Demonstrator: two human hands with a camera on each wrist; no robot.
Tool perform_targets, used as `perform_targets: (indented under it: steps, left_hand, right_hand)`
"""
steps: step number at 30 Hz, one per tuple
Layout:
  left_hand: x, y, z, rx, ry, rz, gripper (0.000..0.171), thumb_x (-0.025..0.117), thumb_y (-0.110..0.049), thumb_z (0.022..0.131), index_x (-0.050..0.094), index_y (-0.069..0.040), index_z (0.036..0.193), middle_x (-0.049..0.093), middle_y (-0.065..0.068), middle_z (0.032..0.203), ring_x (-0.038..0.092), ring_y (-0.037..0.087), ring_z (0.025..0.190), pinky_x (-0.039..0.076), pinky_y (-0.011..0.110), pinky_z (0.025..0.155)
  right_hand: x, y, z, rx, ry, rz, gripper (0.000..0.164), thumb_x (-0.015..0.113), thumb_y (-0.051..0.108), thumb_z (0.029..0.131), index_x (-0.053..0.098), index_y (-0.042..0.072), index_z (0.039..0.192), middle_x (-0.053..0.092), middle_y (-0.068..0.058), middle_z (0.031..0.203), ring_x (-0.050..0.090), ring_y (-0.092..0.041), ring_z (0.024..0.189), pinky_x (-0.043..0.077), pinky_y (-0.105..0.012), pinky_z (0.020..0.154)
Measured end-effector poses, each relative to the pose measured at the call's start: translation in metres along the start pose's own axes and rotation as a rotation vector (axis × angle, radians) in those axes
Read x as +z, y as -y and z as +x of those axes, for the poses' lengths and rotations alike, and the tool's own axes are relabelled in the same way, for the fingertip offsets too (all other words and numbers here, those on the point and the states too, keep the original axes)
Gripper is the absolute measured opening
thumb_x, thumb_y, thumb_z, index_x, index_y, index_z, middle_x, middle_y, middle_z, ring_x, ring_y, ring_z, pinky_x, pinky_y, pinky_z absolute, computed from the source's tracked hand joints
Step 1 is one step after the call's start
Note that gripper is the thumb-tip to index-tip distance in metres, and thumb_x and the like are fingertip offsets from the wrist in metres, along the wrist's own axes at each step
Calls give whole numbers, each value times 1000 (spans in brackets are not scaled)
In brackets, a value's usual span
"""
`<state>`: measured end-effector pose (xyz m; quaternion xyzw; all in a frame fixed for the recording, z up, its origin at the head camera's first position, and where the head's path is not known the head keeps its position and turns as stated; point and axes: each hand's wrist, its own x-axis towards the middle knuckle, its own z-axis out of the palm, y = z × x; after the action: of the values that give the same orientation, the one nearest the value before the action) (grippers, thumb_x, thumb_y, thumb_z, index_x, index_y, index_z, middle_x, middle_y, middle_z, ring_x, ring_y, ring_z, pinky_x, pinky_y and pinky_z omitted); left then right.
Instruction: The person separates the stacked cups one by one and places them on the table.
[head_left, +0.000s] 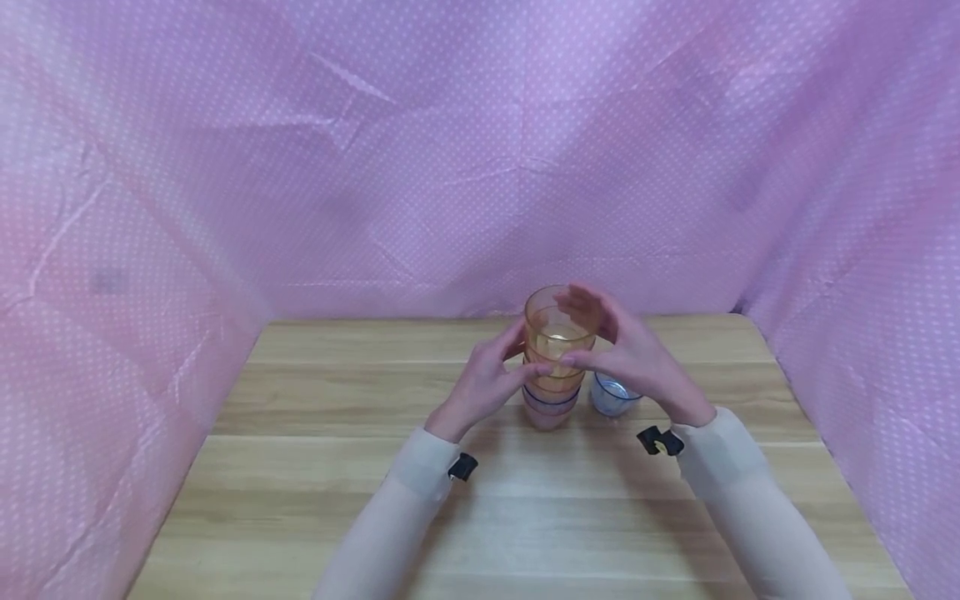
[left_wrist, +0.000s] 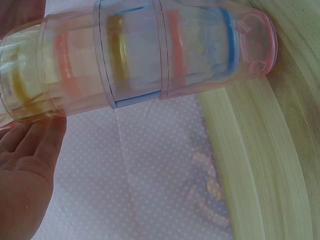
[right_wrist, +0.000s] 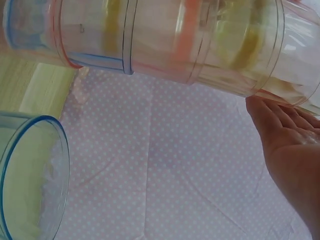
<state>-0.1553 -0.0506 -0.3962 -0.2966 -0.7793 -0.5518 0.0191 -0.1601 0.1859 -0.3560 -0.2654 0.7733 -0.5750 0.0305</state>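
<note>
A tall stack of nested see-through cups [head_left: 553, 387], tinted pink, blue and yellow, stands upright toward the back of the table. My left hand [head_left: 483, 382] holds its upper part from the left, thumb across the near side and fingers behind. From the right, my right hand [head_left: 637, 354] holds the yellow cup [head_left: 542, 333] at the top, thumb in front and fingers round the far side. In the right wrist view, these fingers [right_wrist: 272, 115] lie against the yellow cups' side. A single clear cup with a blue rim [head_left: 615, 398] stands just right of the stack.
The wooden table [head_left: 300, 500] has pink dotted cloth [head_left: 450, 167] hanging behind it and on both sides. The cloth meets the back edge close behind the stack. Each wrist carries a small black device [head_left: 462, 467] near the pale sleeve cuff.
</note>
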Motion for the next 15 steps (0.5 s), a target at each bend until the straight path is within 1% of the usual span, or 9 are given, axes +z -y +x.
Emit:
perform_targets:
  steps: [3, 5, 7, 10, 12, 13, 15]
  left_hand:
    - [0, 0, 0, 5, -3, 3, 70, 78, -13, 95, 45, -10, 157, 61, 14, 145, 60, 30, 131, 52, 34, 110]
    - [0, 0, 1, 5, -2, 4, 70, 77, -14, 95, 44, -10, 157, 61, 14, 145, 61, 30, 131, 52, 34, 109]
    - [0, -1, 1, 4, 3, 4, 71, 77, -14, 95, 43, -10, 158, 59, 15, 147, 61, 30, 131, 51, 34, 110]
    - [0, -1, 0, -16, 7, 17, 69, 76, -17, 96, 44, -10, 157, 58, 15, 148, 61, 30, 130, 51, 34, 110]
    - [0, -1, -1, -27, 8, 25, 69, 76, -18, 96, 44, -10, 157, 59, 15, 147, 62, 30, 130, 51, 34, 110]
    - [0, -2, -1, -31, 7, 29, 68, 76, -18, 96, 45, -9, 156, 60, 15, 146, 62, 30, 129, 51, 34, 110]
    - [0, -2, -1, -30, 7, 33, 68, 76, -18, 96, 45, -9, 156, 60, 15, 146, 62, 30, 129, 51, 33, 110]
  right_hand:
    - [0, 1, 0, -10, -1, 1, 88, 85, 1, 85, 34, 2, 157, 50, -13, 155, 47, -29, 144, 38, -25, 119]
    - [0, 2, 0, -9, -4, -2, 87, 85, 1, 85, 36, 3, 157, 52, -12, 153, 47, -29, 143, 40, -24, 117]
    - [0, 3, 0, -2, -8, -16, 87, 85, 3, 85, 36, 5, 157, 52, -11, 153, 49, -29, 141, 42, -26, 116]
    - [0, 5, -1, -1, -10, -27, 87, 86, 4, 85, 36, 6, 157, 52, -11, 152, 51, -30, 139, 45, -34, 115]
    - [0, 5, 0, -2, -10, -35, 88, 86, 4, 84, 36, 7, 157, 52, -10, 152, 51, -30, 137, 46, -37, 115]
    - [0, 5, -1, -6, -10, -36, 88, 86, 4, 84, 36, 6, 157, 52, -11, 152, 52, -31, 137, 46, -37, 115]
    - [1, 5, -1, -6, -19, -33, 87, 86, 3, 84, 37, 6, 156, 53, -10, 151, 51, -30, 138, 46, -33, 114]
